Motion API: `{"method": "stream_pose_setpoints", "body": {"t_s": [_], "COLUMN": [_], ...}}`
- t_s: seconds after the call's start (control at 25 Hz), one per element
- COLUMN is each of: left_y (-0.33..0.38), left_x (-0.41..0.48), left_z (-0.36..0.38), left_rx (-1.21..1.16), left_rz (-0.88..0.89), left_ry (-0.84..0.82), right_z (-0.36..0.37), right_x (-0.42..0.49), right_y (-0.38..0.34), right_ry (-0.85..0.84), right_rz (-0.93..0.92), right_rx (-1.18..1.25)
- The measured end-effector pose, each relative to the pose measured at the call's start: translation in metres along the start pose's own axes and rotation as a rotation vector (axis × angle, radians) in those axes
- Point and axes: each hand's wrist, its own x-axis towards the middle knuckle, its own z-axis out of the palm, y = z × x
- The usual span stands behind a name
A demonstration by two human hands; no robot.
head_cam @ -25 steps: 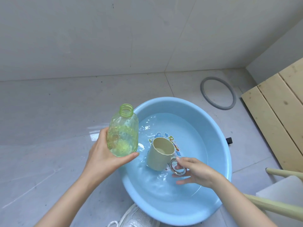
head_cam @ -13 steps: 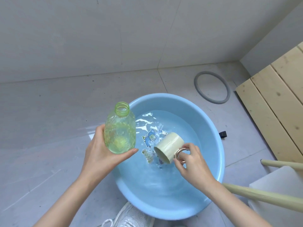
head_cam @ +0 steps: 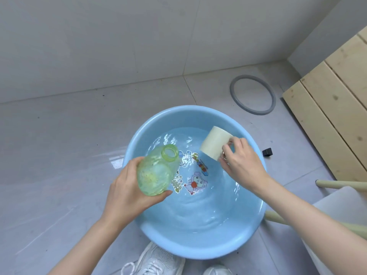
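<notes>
The left hand [head_cam: 129, 193] grips the green bottle [head_cam: 156, 171] round its base, mouth tipped toward the basin's middle, likely to take in water. The right hand [head_cam: 241, 165] pinches the cream mug [head_cam: 215, 142] by its handle, raised over the far right water, seemingly for pouring. Both hover above the blue basin [head_cam: 198, 247]; 2 white shoes [head_cam: 156, 261] sit near.

Left hand [head_cam: 129, 187] gripping green bottle [head_cam: 156, 171] (tilted), right hand [head_cam: 241, 165] holding cup [head_cam: 215, 142] over blue basin [head_cam: 198, 248]
</notes>
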Motion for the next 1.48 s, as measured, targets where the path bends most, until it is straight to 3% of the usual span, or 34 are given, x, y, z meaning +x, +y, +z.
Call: {"method": "stream_pose_setpoints", "body": {"t_s": [0.24, 0.4, 0.8, 0.96, 1.16, 1.32, 1.48], "left_y": [-0.007, -0.009, -0.005, -0.002, -0.004, -0.005, -0.003], "left_x": [-0.004, -0.004, -0.003, -0.003, -0.003, 0.000, 0.004], "left_z": [0.014, 0.009, 0.006, 0.004, 0.000, -0.005, -0.009], "left_rx": [0.031, 0.019, -0.018, -0.087, -0.138, -0.160, -0.178], "left_rz": [0.021, 0.007, -0.096, -0.125, -0.135, -0.123, -0.103], "left_ry": [0.021, 0.054, 0.067, 0.073, 0.066, 0.065, 0.084], "right_z": [0.040, 0.044, 0.032, 0.020, 0.030, 0.020, -0.003], "right_x": [0.023, 0.022, -0.022, -0.028, -0.036, -0.039, -0.041], "right_y": [-0.022, -0.039, -0.076, -0.083, -0.091, -0.087, -0.067], "right_ry": [-0.106, -0.287, -0.355, -0.471, -0.537, -0.459, -0.350], "right_rz": [0.085, 0.207, 0.126, 0.257, 0.588, 0.743, 0.781], "right_rx": [0.024, 0.184, 0.541, 0.875, 1.283, 1.530, 1.585]}}
